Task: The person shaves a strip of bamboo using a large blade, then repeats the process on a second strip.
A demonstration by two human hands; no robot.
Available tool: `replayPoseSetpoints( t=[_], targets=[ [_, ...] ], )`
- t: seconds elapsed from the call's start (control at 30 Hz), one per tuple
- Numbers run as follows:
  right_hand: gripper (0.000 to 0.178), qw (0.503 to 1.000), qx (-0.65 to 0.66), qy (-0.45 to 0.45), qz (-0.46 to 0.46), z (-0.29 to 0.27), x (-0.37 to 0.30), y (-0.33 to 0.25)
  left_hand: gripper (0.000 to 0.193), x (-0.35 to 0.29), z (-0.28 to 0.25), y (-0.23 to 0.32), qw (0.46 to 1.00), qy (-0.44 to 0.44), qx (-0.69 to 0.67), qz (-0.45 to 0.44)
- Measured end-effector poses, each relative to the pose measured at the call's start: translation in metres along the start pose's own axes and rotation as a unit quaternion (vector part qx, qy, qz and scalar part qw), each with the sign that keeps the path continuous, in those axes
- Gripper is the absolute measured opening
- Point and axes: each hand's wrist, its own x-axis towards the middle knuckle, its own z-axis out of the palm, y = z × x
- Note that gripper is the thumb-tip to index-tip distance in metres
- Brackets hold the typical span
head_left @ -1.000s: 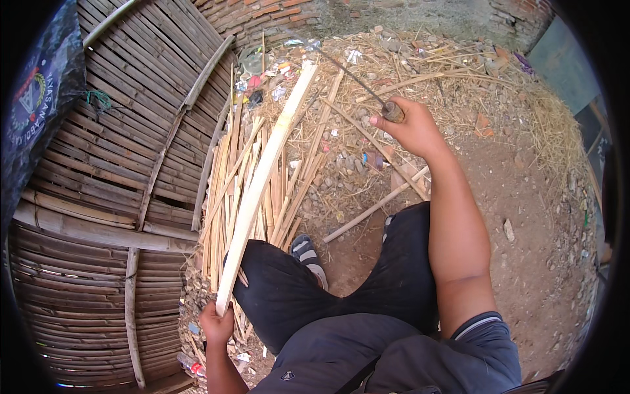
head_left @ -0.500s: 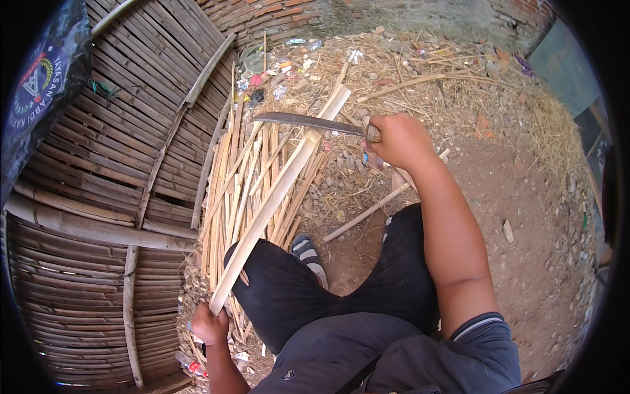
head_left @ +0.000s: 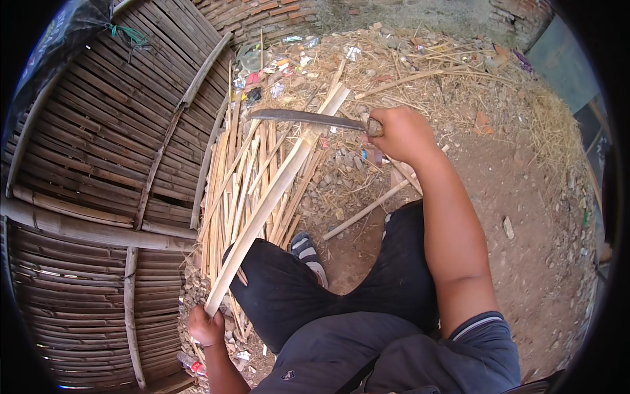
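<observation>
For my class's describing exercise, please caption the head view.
Left hand gripping a long, pale, flat bamboo strip; right hand holding a dark, curved metal knife across its far part.

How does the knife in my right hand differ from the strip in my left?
The knife is dark-bladed; the strip is pale. The knife looks shorter than the strip. The knife runs nearly level across the view, while the strip slants from lower left to upper right. Both are long and narrow.

The strip, pale, long and flat, slants from seven o'clock up to one. Across its one-o'clock end passes the knife, dark blade pointing to nine o'clock, brown handle toward three.
</observation>
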Motion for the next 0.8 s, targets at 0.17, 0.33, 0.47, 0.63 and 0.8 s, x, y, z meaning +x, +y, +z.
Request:
replayPoseSetpoints(
  t=[0.17,0.33,0.47,0.63,0.8],
  targets=[
    [0.031,0.999,0.013,0.041,0.032,0.0,0.001,0.013,0.013,-0.003,0.001,-0.008,1.0,-0.004,0.006,-0.001],
    [0.031,0.996,0.037,0.004,-0.079,0.001,-0.004,-0.006,0.015,-0.004,0.006,-0.009,0.999,-0.022,-0.017,-0.019],
    [0.028,0.993,0.085,0.018,-0.076,0.002,-0.001,-0.001,0.014,0.001,0.002,0.0,0.997,-0.024,-0.074,-0.017],
    [0.024,0.989,0.101,0.066,-0.088,0.007,0.001,0.008,0.013,0.005,0.005,0.009,0.991,-0.04,-0.119,-0.052],
    [0.023,0.987,0.076,0.076,-0.122,0.008,-0.002,-0.001,0.014,0.002,0.004,0.012,0.988,-0.057,-0.129,-0.063]
  ],
)
